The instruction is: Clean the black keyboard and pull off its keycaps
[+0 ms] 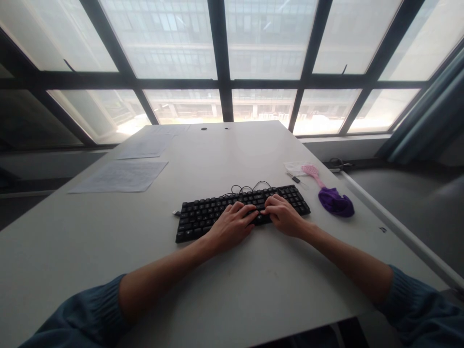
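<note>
A keyboard (246, 197) is lying on the counter (217, 159); on its keys (203, 212) the left hand (232, 226) is resting slightly spread fingers (247, 210), the right hand (285, 216) half-curled ones, neither gripping anything.

Matt plastic keyboard (203, 215), smooth low-sheen tabletop (217, 164), paper sheets (119, 177), rumpled matt cloth (335, 202), fabric curtain (416, 121)

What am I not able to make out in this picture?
In the head view:
Some keys of the keyboard: hidden by the left hand and right hand.
Nearest paper: any print too faint and blurred.
Lower end of the pink handled item: apparently behind purple cloth.
Left sleeve: cut off by bottom edge.
</note>
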`<state>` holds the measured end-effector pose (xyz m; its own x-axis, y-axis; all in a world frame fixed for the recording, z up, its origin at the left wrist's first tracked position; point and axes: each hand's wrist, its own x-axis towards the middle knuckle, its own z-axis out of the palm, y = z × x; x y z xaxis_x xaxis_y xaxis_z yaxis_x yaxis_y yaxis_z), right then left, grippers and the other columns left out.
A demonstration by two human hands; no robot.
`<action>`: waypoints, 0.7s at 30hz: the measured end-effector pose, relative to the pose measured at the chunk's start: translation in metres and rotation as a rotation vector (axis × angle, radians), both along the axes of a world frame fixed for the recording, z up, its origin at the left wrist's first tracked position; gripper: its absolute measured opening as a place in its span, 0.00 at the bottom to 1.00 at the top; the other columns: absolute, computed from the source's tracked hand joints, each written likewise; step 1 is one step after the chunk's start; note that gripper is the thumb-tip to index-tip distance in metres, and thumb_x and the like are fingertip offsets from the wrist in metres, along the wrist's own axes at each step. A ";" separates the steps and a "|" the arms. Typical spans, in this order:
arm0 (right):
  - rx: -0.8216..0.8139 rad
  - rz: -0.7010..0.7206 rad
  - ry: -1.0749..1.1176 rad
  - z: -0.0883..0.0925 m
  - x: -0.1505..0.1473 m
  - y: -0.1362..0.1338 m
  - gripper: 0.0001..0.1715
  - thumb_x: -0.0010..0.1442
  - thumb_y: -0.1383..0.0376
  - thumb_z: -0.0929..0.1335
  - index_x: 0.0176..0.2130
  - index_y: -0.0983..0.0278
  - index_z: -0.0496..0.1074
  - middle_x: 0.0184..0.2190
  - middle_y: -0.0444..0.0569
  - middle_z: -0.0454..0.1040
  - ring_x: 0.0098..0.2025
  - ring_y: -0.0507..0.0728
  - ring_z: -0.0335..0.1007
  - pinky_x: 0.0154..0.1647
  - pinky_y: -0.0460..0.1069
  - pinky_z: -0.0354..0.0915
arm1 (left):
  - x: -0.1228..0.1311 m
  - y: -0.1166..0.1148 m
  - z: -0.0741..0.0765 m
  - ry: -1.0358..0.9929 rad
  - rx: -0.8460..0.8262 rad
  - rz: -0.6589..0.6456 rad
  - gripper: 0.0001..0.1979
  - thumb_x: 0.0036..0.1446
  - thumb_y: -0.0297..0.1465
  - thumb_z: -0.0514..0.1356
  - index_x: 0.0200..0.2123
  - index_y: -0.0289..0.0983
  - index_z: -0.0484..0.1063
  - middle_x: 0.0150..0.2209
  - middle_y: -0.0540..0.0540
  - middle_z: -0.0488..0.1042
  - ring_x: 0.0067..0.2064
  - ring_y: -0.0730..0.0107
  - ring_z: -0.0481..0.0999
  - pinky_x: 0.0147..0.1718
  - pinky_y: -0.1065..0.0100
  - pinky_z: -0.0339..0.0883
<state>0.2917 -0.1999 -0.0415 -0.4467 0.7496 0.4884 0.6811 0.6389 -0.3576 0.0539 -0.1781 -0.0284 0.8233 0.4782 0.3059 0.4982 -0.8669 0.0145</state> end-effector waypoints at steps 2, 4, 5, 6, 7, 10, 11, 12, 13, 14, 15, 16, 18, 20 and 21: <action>0.003 -0.008 -0.012 0.000 0.000 0.000 0.15 0.60 0.78 0.64 0.33 0.62 0.76 0.36 0.50 0.72 0.43 0.59 0.63 0.46 0.56 0.64 | 0.000 0.000 0.001 0.015 0.005 0.001 0.19 0.67 0.33 0.57 0.60 0.42 0.67 0.61 0.43 0.69 0.55 0.54 0.66 0.53 0.52 0.64; 0.008 -0.013 -0.023 0.001 -0.001 0.000 0.14 0.60 0.78 0.65 0.34 0.62 0.76 0.36 0.50 0.72 0.43 0.59 0.63 0.47 0.56 0.64 | 0.000 0.000 0.001 0.024 0.021 0.003 0.20 0.67 0.33 0.57 0.61 0.41 0.67 0.61 0.43 0.69 0.55 0.54 0.66 0.52 0.52 0.65; 0.013 -0.014 -0.027 0.001 -0.002 0.000 0.14 0.59 0.78 0.65 0.34 0.62 0.76 0.36 0.50 0.72 0.43 0.59 0.63 0.48 0.56 0.64 | -0.001 0.000 0.001 0.021 0.033 0.003 0.20 0.66 0.33 0.58 0.61 0.41 0.67 0.61 0.43 0.69 0.54 0.53 0.67 0.51 0.52 0.66; 0.020 -0.013 -0.033 0.001 -0.002 0.000 0.14 0.59 0.78 0.65 0.34 0.62 0.75 0.36 0.50 0.72 0.43 0.59 0.64 0.48 0.55 0.64 | -0.001 0.000 0.000 0.011 0.047 0.002 0.21 0.66 0.32 0.58 0.61 0.41 0.67 0.60 0.42 0.70 0.54 0.53 0.68 0.50 0.53 0.67; 0.034 -0.017 -0.035 0.002 -0.003 0.000 0.13 0.59 0.77 0.65 0.34 0.61 0.75 0.36 0.49 0.72 0.43 0.59 0.64 0.49 0.55 0.64 | -0.002 0.001 -0.001 -0.004 0.062 -0.004 0.21 0.65 0.32 0.59 0.61 0.42 0.68 0.60 0.42 0.70 0.54 0.53 0.69 0.50 0.53 0.67; 0.066 -0.019 -0.069 0.002 -0.005 0.002 0.12 0.58 0.75 0.67 0.36 0.61 0.76 0.39 0.50 0.74 0.45 0.60 0.65 0.50 0.56 0.65 | -0.008 0.006 -0.006 -0.077 0.101 -0.040 0.22 0.65 0.30 0.57 0.62 0.44 0.67 0.59 0.43 0.72 0.53 0.55 0.72 0.50 0.54 0.69; 0.063 -0.029 -0.076 0.002 -0.005 0.004 0.12 0.58 0.74 0.67 0.37 0.60 0.76 0.39 0.50 0.75 0.45 0.60 0.65 0.50 0.56 0.65 | -0.011 0.009 -0.009 -0.107 0.111 -0.054 0.23 0.66 0.31 0.57 0.63 0.45 0.67 0.59 0.44 0.73 0.53 0.55 0.73 0.50 0.55 0.70; 0.058 -0.049 -0.078 0.001 -0.004 0.006 0.13 0.58 0.74 0.67 0.38 0.59 0.76 0.40 0.49 0.75 0.45 0.60 0.66 0.50 0.56 0.65 | -0.014 0.014 -0.012 -0.140 0.117 -0.063 0.24 0.66 0.31 0.57 0.64 0.47 0.65 0.58 0.45 0.74 0.53 0.55 0.74 0.50 0.54 0.71; 0.048 -0.068 -0.081 0.000 -0.003 0.008 0.13 0.59 0.73 0.66 0.39 0.58 0.76 0.41 0.49 0.76 0.46 0.60 0.66 0.52 0.56 0.65 | -0.018 0.019 -0.015 -0.181 0.119 -0.063 0.25 0.66 0.32 0.56 0.65 0.49 0.64 0.57 0.46 0.74 0.53 0.54 0.74 0.50 0.54 0.71; 0.044 -0.089 -0.075 0.000 -0.001 0.011 0.14 0.59 0.73 0.66 0.39 0.57 0.76 0.42 0.49 0.76 0.47 0.60 0.67 0.53 0.56 0.65 | -0.022 0.025 -0.018 -0.211 0.113 -0.069 0.27 0.66 0.33 0.56 0.66 0.52 0.61 0.57 0.48 0.75 0.53 0.53 0.75 0.49 0.53 0.72; 0.043 -0.107 -0.066 -0.001 0.001 0.013 0.14 0.60 0.72 0.66 0.40 0.56 0.76 0.42 0.48 0.76 0.48 0.60 0.67 0.54 0.55 0.65 | -0.027 0.031 -0.021 -0.258 0.114 -0.077 0.28 0.65 0.34 0.55 0.67 0.55 0.59 0.56 0.50 0.76 0.52 0.53 0.75 0.47 0.51 0.73; 0.043 -0.126 -0.051 -0.002 0.003 0.015 0.14 0.61 0.72 0.65 0.40 0.56 0.76 0.42 0.48 0.76 0.48 0.59 0.67 0.55 0.55 0.65 | -0.032 0.037 -0.023 -0.289 0.100 -0.077 0.29 0.65 0.35 0.53 0.68 0.59 0.56 0.56 0.53 0.76 0.52 0.52 0.76 0.47 0.49 0.74; 0.039 -0.173 -0.018 -0.002 0.008 0.017 0.14 0.61 0.72 0.65 0.41 0.56 0.76 0.43 0.48 0.76 0.48 0.59 0.68 0.56 0.54 0.66 | -0.044 0.046 -0.027 -0.377 0.078 -0.046 0.30 0.65 0.38 0.52 0.68 0.65 0.53 0.55 0.59 0.76 0.50 0.51 0.77 0.46 0.44 0.74; 0.036 -0.236 0.032 -0.001 0.011 0.014 0.15 0.62 0.72 0.64 0.43 0.57 0.76 0.44 0.49 0.75 0.48 0.59 0.69 0.56 0.54 0.66 | -0.060 0.050 -0.027 -0.419 0.043 0.028 0.29 0.64 0.41 0.52 0.67 0.69 0.51 0.56 0.64 0.74 0.50 0.50 0.77 0.47 0.40 0.73; 0.037 -0.272 0.065 0.001 0.012 0.012 0.15 0.63 0.72 0.64 0.44 0.58 0.76 0.45 0.50 0.75 0.49 0.59 0.69 0.56 0.54 0.67 | -0.069 0.050 -0.026 -0.420 0.030 0.069 0.29 0.65 0.42 0.52 0.67 0.69 0.51 0.56 0.65 0.73 0.51 0.49 0.76 0.48 0.40 0.72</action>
